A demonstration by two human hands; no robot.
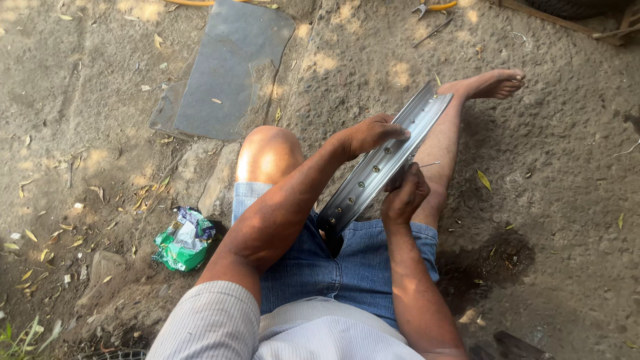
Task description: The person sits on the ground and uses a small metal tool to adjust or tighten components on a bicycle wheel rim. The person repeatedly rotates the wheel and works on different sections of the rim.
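- A silver metal wheel rim (383, 163) stood on edge across the seated person's lap, slanting from the blue denim shorts (347, 263) up toward the bare foot (490, 83).
- Its inner channel faced the camera, shiny, with a row of small round spoke holes along it.
- The left hand (370, 133) lay over the rim's upper edge, fingers curled and clamped on the metal.
- The right hand (403, 197) was closed below the rim, pinching a thin metal spoke (429, 164) that pointed out to the right.
- Both forearms reached forward from striped grey sleeves.
- A bent knee (267, 150) rose just left of the rim.
- On the dirt ground (567, 200) lay a crumpled green packet (183, 240) near the thigh, and a flat grey stone slab (230, 67) farther off.
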